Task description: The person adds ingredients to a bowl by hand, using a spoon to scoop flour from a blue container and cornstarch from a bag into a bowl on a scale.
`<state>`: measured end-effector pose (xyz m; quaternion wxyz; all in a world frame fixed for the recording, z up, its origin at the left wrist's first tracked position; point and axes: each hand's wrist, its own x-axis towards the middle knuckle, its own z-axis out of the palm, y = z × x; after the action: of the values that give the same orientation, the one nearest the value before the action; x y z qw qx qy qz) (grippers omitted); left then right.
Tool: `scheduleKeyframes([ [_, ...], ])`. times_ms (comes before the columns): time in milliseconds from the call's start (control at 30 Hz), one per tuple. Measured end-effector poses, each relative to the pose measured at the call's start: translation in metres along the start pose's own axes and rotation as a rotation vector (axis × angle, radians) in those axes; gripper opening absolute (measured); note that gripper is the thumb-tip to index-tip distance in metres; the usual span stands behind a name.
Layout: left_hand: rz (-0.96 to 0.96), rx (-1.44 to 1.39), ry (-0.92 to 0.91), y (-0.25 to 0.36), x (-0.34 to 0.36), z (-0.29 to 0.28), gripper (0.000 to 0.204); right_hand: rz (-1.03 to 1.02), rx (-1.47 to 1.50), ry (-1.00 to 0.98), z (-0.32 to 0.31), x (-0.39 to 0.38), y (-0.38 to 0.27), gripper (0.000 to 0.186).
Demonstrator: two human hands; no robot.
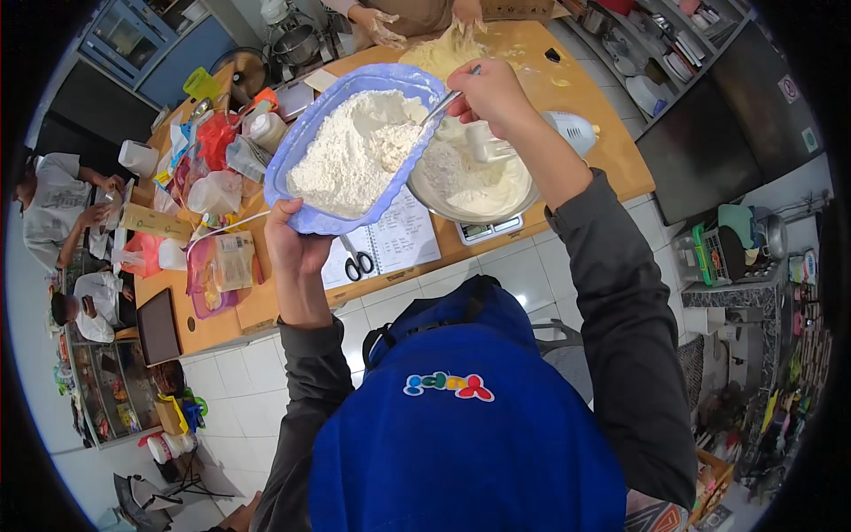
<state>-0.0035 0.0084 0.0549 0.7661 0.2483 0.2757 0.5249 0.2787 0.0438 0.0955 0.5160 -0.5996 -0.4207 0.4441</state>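
Left hand (300,246) grips the lavender basin (330,222); right hand (492,93) pinches a spoon (438,108). Flour (446,172) looks unmixed in the bowl (441,209) at three o'clock; plenty stays basin-side.

Even, bright indoor light leaves only soft shadows, with pale glare on the white floor tiles (529,291) (the flour (341,160) nonetheless shows its lumpy texture), while fisheye distortion skews the blue cabinet (126,51) near the black curved rim.
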Motion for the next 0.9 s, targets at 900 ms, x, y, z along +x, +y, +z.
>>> scheduleKeyframes([
  [900,-0.008,0.052,0.108,-0.004,-0.003,-0.004,0.058,0.036,0.297,0.113,-0.026,0.002,0.01,0.01],
])
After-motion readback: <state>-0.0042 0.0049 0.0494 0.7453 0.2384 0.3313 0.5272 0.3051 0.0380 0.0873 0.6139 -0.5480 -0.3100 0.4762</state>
